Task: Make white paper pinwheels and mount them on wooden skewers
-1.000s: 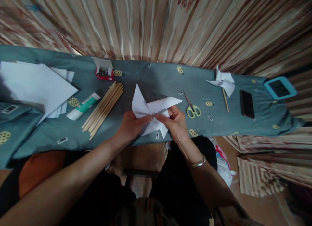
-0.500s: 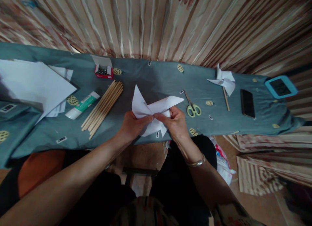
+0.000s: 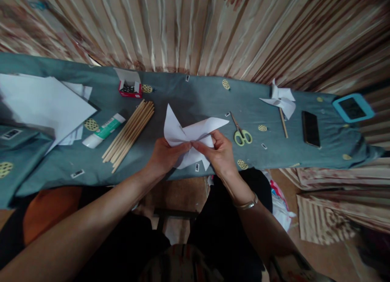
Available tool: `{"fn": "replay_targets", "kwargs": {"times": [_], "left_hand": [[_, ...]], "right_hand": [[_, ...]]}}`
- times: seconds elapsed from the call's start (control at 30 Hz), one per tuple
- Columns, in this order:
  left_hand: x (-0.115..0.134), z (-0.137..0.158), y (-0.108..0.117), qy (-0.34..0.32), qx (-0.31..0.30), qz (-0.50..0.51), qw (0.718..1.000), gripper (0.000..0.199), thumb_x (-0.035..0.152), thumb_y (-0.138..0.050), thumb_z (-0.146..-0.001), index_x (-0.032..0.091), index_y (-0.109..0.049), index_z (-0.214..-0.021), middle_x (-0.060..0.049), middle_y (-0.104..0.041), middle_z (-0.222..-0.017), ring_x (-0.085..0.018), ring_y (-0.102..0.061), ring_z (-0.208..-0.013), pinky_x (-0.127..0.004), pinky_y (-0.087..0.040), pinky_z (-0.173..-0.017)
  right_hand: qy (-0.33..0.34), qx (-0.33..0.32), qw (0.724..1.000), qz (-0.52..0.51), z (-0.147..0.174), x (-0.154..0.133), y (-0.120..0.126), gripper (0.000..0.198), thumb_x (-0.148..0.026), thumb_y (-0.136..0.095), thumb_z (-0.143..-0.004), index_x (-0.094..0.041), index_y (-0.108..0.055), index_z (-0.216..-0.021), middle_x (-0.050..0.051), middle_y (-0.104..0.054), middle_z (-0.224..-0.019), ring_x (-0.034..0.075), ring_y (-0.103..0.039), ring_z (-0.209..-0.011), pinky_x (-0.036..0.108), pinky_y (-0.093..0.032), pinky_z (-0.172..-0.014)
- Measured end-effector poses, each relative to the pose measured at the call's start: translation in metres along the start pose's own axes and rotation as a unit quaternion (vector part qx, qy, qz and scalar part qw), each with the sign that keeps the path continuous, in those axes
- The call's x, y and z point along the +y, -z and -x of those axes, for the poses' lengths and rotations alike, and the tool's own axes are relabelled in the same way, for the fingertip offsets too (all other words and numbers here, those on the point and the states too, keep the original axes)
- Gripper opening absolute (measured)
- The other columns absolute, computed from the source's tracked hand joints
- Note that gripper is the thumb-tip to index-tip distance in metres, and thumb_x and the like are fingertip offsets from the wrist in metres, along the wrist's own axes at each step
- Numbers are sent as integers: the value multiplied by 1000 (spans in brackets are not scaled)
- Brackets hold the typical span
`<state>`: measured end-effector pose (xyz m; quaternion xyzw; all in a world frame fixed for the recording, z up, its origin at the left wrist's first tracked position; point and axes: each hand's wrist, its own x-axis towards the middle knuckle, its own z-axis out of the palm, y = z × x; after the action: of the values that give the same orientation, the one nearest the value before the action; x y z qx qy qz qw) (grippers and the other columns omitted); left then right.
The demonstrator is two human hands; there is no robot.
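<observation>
A white paper pinwheel [image 3: 198,130] is held between both hands just above the table's near edge, its blades fanning out. My left hand [image 3: 164,155] grips it from the left, thumb pressed at the centre. From the right, my right hand [image 3: 219,152] pinches it, its thumb meeting the other at the middle. Fingers behind the paper are hidden. To the right of my right hand lie scissors [image 3: 242,136] with green handles. A bundle of wooden sticks [image 3: 129,136] rests left of my left hand.
Further left are a glue tube [image 3: 104,130], white paper sheets [image 3: 45,107] and a small red box [image 3: 130,89] of dark metal pieces. At right lie another pinwheel on a stick [image 3: 282,101], a phone [image 3: 311,128] and a blue-framed device [image 3: 353,108]. A curtain [image 3: 170,30] hangs behind the table.
Both thumbs stay pressed at the pinwheel's centre. The paper blades have tilted very slightly; the view has shifted a little.
</observation>
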<state>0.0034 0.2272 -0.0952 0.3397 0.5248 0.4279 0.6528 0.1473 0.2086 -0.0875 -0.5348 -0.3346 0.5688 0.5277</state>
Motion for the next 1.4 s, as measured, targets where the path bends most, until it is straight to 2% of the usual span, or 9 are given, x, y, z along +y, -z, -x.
{"fn": "replay_targets", "kwargs": {"times": [0.1,0.37,0.57,0.7,0.93,1.03,1.13,1.23,1.4], "left_hand": [[1,0,0,-1,1,-7,1000,16,26,-82,-54,17,-76,-66,-4,-73,-67,-17,-64,-60,-27,-51,-57],[3,2,1,4,1,-35,999,14,27,-81,-55,18,-75,-64,-3,-73,-65,-17,-63,-60,-27,-51,-55],[2,2,-1,-3,11,-37,999,9,24,-80,-59,19,-75,-64,-5,-74,-68,-22,-66,-65,-31,-52,-58],[0,1,0,2,6,-29,1000,12,23,-81,-59,17,-75,-66,-5,-74,-70,-21,-66,-65,-31,-52,-61],[3,3,1,-2,-16,-6,1000,16,30,-81,-61,18,-75,-70,-5,-75,-72,-21,-66,-66,-34,-53,-66],[7,4,3,-12,-23,1,1000,14,29,-81,-60,20,-75,-68,-4,-75,-71,-22,-67,-67,-34,-53,-66],[10,2,6,-14,-14,16,1000,14,28,-79,-59,20,-76,-70,-3,-76,-73,-22,-68,-68,-33,-53,-68],[13,0,11,-19,10,-6,1000,9,28,-78,-58,21,-75,-64,-2,-75,-67,-22,-67,-65,-33,-52,-64],[20,0,17,-43,-2,-7,999,12,31,-78,-61,21,-75,-68,-4,-76,-73,-26,-70,-73,-36,-54,-69]], "right_hand": [[-5,2,1000,2,1,-1,1,41,-30,-88,-55,-24,-66,-89,-7,-72,-67,11,-60,-53,27,-52,-55],[6,9,999,49,0,4,2,37,-32,-83,-61,-23,-63,-92,-6,-71,-70,11,-58,-54,26,-48,-52],[1,22,998,60,0,5,1,34,-31,-81,-63,-23,-64,-92,-4,-73,-74,13,-62,-59,28,-51,-57],[8,36,996,77,1,5,0,32,-30,-80,-64,-22,-63,-89,-4,-73,-72,13,-62,-58,28,-50,-56],[32,23,997,71,4,1,0,40,-35,-84,-64,-23,-63,-95,-5,-72,-70,14,-61,-54,26,-49,-53],[42,29,996,75,6,1,2,49,-41,-84,-66,-23,-63,-107,-1,-77,-78,18,-67,-62,29,-53,-59],[85,44,990,104,6,2,9,49,-47,-80,-72,-24,-65,-112,3,-79,-88,21,-72,-79,33,-56,-74],[132,65,982,121,3,1,16,44,-52,-75,-78,-24,-68,-111,6,-79,-93,24,-72,-89,38,-55,-84],[161,113,975,105,-6,-2,23,39,-58,-70,-80,-24,-74,-99,7,-79,-89,27,-73,-90,48,-53,-93]]}}
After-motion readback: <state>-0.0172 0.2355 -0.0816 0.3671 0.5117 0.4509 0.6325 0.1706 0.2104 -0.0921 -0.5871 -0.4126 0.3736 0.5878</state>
